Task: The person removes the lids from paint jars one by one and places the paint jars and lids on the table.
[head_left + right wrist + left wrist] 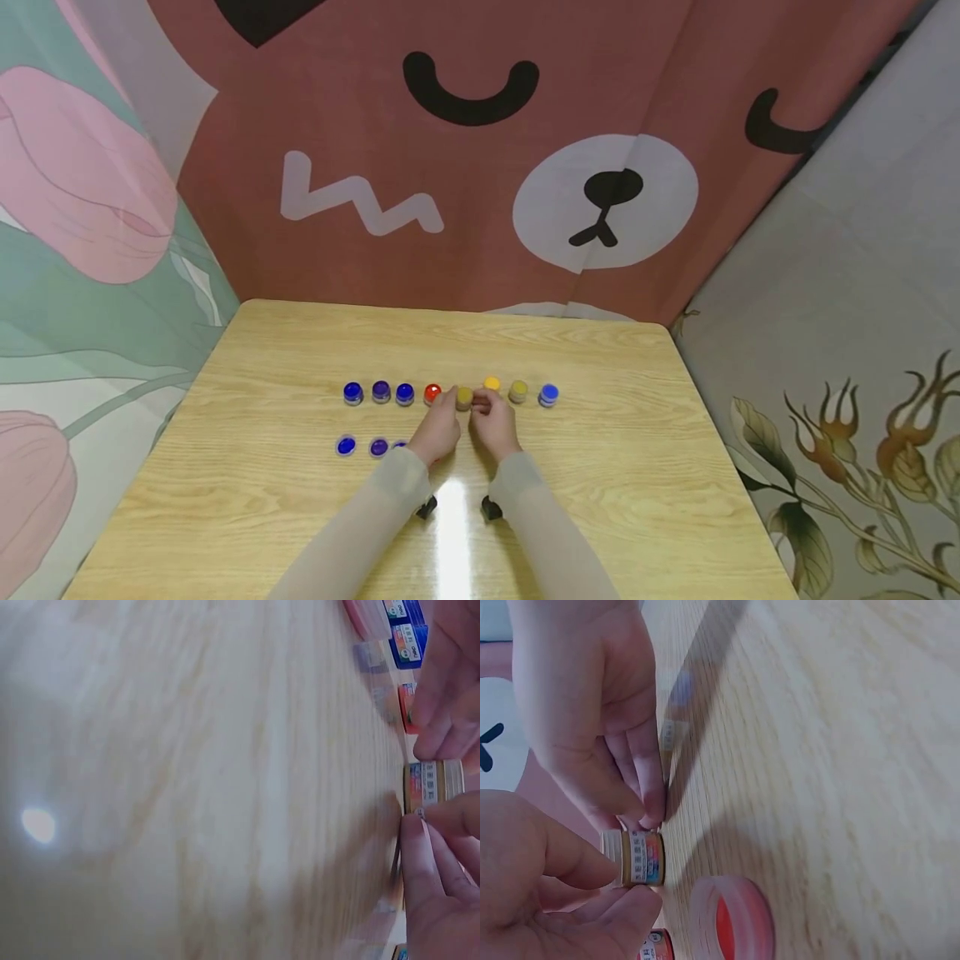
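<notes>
A small paint jar [464, 398] with gold-brown contents stands upright on the table between both hands. Its printed label and pale ribbed lid [611, 847] show in the left wrist view. From the left, my left hand [437, 429] holds the jar, thumb by the lid and fingers lower on the side. My right hand [495, 423] pinches the opposite side, with fingertips near the jar's base in the right wrist view. A red jar [432, 394] stands just left of it. A red lid [742, 922] lies on the table close to the left hand.
Left of the red jar stand blue and purple jars [381, 392]. To the right are a yellow jar [491, 383], an olive jar [518, 392] and a lighter blue jar [549, 395]. Nearer lie a blue lid [346, 446] and a purple lid [378, 447] on the wooden table [622, 467].
</notes>
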Demonstrator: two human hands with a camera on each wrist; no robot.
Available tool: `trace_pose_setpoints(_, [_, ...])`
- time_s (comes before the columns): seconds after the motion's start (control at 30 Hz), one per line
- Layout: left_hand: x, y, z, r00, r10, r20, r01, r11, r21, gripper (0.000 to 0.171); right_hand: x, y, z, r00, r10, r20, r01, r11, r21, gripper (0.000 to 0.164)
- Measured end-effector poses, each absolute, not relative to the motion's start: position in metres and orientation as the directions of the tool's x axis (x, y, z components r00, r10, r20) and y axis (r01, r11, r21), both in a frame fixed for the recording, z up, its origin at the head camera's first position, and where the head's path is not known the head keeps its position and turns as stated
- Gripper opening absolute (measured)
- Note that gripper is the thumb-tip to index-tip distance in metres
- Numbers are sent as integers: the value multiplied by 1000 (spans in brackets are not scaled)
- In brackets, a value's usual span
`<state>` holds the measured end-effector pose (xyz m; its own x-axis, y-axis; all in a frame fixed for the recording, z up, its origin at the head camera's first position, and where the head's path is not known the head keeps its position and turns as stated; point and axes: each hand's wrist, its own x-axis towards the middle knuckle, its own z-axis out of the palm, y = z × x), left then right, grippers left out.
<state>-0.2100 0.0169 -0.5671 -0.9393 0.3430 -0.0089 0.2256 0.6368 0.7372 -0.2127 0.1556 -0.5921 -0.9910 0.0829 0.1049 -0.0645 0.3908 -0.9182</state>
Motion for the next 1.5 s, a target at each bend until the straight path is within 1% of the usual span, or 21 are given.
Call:
trace_pose_setpoints(0.13, [-209,14,-566,-943,333,-3,225,642,733,55,-210,160,-591,-996,58,60,-35,364,-931,35])
trace_pose_setpoints(0.27, [-210,11,-567,-940,341,25,248,628,738,47,-207,165,-590,-999,36,30,-16,328,-945,32])
trace_pose_setpoints(0.43, [-213,7,-570,-935,353,27,249,599,761,42,-202,172,-589,-1000,-13,3,-7,330,-944,30])
trace_pose_setpoints(0.67, [-220,6,-572,-940,341,0,200,552,810,41,-203,177,-593,-1000,-26,-16,7,317,-948,26])
trace_pose_setpoints(0.83, [-222,6,-574,-942,334,-19,178,548,817,39,-203,177,-596,-1000,-16,-16,12,232,-973,25])
trace_pose_setpoints(1.07, [-223,7,-575,-941,338,-34,168,549,819,36,-188,174,-564,-999,-49,-22,13,168,-986,26])
trace_pose_setpoints(1.2, [-223,7,-575,-940,338,-47,158,554,817,34,-190,177,-570,-997,-73,-18,8,140,-990,28])
trace_pose_setpoints(1.5, [-223,9,-574,-941,324,-101,117,590,799,37,-190,177,-570,-996,-83,-19,7,145,-989,30])
